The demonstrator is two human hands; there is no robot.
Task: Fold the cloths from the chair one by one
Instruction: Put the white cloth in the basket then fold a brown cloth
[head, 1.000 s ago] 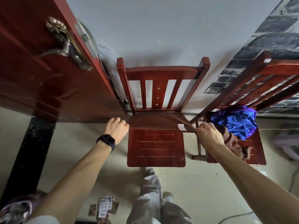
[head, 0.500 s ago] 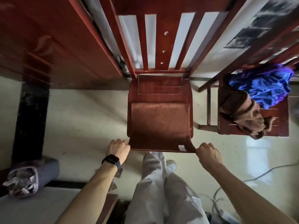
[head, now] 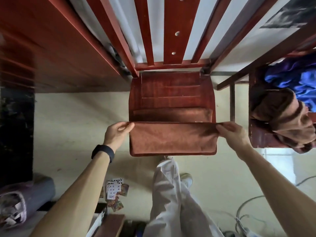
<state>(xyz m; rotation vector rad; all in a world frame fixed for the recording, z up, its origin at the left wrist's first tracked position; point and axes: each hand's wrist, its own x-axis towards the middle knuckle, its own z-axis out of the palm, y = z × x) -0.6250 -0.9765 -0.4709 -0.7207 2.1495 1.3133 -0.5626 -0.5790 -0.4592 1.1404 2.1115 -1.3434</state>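
Note:
A brown cloth [head: 172, 138] lies on the front half of the red wooden chair's seat [head: 171, 89], doubled over, its lower edge hanging just past the seat's front. My left hand [head: 118, 132] pinches the cloth's upper left corner and my right hand [head: 232, 132] pinches its upper right corner, so the edge between them is stretched straight. On a second chair [head: 259, 137] at the right lie a crumpled brown cloth [head: 283, 118] and a blue cloth [head: 297, 79] behind it.
A red door [head: 56, 53] stands at the left beside the chair's back. Playing cards [head: 114, 189] lie on the floor below my left arm. My legs in light trousers [head: 171, 199] are under the seat's front. Cables [head: 248, 207] lie at lower right.
The cloth's near edge, held out in front of the seat before, has been brought up over the cloth, folding it in half. The camera has tilted down and closer.

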